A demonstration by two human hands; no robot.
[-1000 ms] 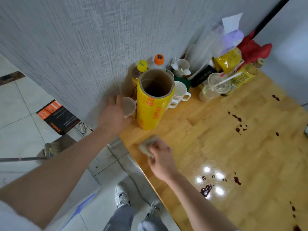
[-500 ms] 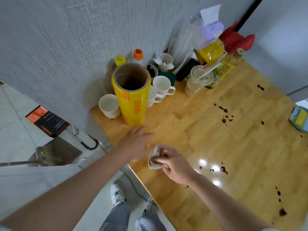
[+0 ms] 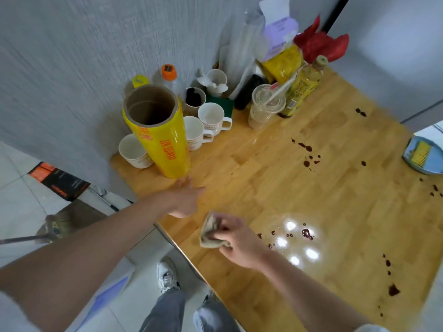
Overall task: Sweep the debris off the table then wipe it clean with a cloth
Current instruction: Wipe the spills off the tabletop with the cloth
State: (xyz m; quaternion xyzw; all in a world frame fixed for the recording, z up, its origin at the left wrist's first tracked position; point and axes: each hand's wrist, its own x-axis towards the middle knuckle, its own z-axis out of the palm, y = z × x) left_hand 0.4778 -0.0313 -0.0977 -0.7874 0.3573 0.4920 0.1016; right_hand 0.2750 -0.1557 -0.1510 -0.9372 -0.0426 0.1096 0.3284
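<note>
A wooden table point(image 3: 275, 178) carries dark brown spots: one cluster point(image 3: 308, 156) mid-table, another point(image 3: 287, 234) near the glare, more point(image 3: 390, 279) along the right side. My right hand point(image 3: 236, 238) is shut on a crumpled beige cloth point(image 3: 209, 232), pressed on the table close to its left edge. My left hand point(image 3: 183, 200) hovers flat with fingers apart over the table, just in front of a tall yellow film roll point(image 3: 159, 137), holding nothing.
White cups point(image 3: 133, 149) and mugs point(image 3: 211, 118) crowd the far left corner with bottles point(image 3: 303, 87), a plastic cup point(image 3: 265, 106) and bags point(image 3: 318, 44) along the wall. A blue packet point(image 3: 423, 154) lies at the right edge. A broom point(image 3: 54, 227) rests on the floor left.
My left hand let go of the white cup by the roll and drew back to the table's near left part. The right hand with the cloth slid slightly right along the edge.
</note>
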